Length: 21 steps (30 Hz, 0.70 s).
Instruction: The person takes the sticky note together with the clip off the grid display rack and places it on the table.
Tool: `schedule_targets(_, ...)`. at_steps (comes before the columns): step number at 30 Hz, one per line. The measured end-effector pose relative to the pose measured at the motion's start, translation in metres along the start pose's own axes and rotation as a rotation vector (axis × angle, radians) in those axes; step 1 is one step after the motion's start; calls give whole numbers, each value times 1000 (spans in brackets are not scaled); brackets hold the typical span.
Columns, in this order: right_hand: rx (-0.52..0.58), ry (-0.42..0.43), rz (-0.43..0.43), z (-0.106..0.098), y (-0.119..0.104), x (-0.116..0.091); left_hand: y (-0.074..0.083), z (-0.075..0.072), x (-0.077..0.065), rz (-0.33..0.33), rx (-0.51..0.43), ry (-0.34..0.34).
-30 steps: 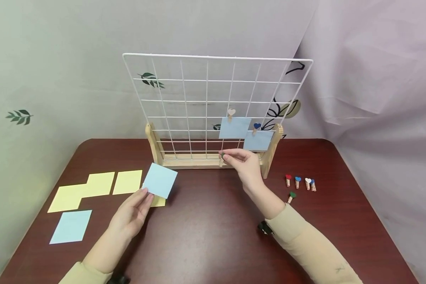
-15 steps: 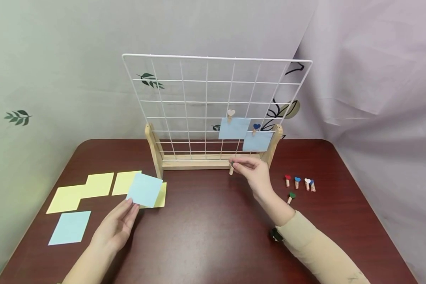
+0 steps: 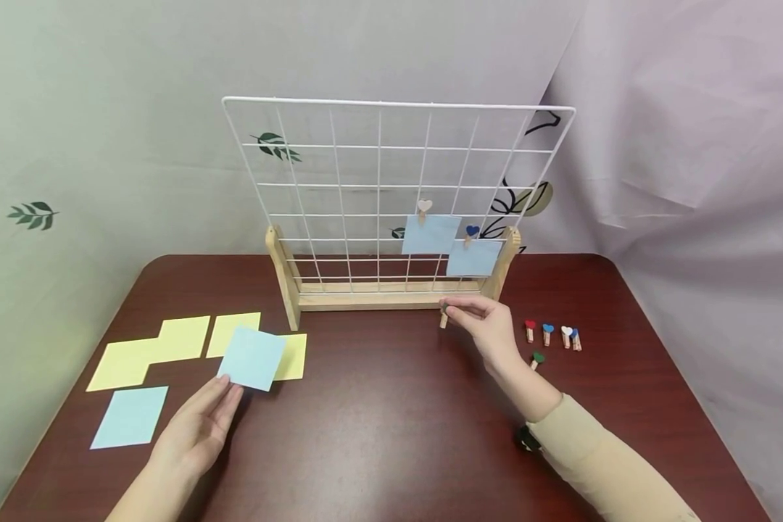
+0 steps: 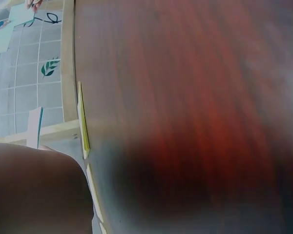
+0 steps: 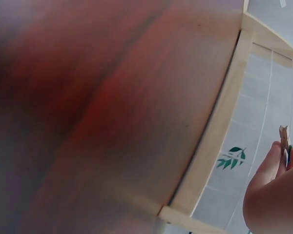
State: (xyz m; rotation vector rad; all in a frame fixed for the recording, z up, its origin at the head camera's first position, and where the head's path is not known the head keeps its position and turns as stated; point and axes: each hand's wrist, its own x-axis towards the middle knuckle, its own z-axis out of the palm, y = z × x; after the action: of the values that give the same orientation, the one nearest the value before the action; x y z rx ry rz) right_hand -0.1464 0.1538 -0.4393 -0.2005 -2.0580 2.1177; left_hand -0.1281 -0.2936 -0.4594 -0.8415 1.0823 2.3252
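My left hand (image 3: 199,424) pinches a light blue paper square (image 3: 251,357) by its near corner, just above the yellow sheets. My right hand (image 3: 486,326) pinches a small wooden clothespin (image 3: 443,315) with a green top, low in front of the wooden base of the white wire grid (image 3: 391,188). Two blue squares (image 3: 431,233) hang clipped on the grid's lower right. In the right wrist view the clothespin (image 5: 284,141) shows between my fingertips beside the wooden frame (image 5: 219,122). The left wrist view catches the blue paper's edge (image 4: 34,127).
Several yellow squares (image 3: 183,339) and one blue square (image 3: 130,416) lie on the dark red table (image 3: 391,435) at the left. A row of heart-topped clothespins (image 3: 551,336) and one green one (image 3: 536,359) lie at the right.
My left hand has drawn the blue square down and left, away from the grid. My right hand has carried the clothespin rightward and slightly toward me along the base.
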Motion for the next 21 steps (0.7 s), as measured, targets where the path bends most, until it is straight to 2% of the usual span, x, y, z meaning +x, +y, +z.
schedule_targets(9,-106,40,61,-24,6,-4,5,-17,-7,28,5,-34)
schedule_targets(14,-126,59,71,-35,6,-6,7,-23,-7,21,0,-20)
schedule_targets(21,-96,62,65,-44,7,-7,11,-31,-8,-7,-33,39)
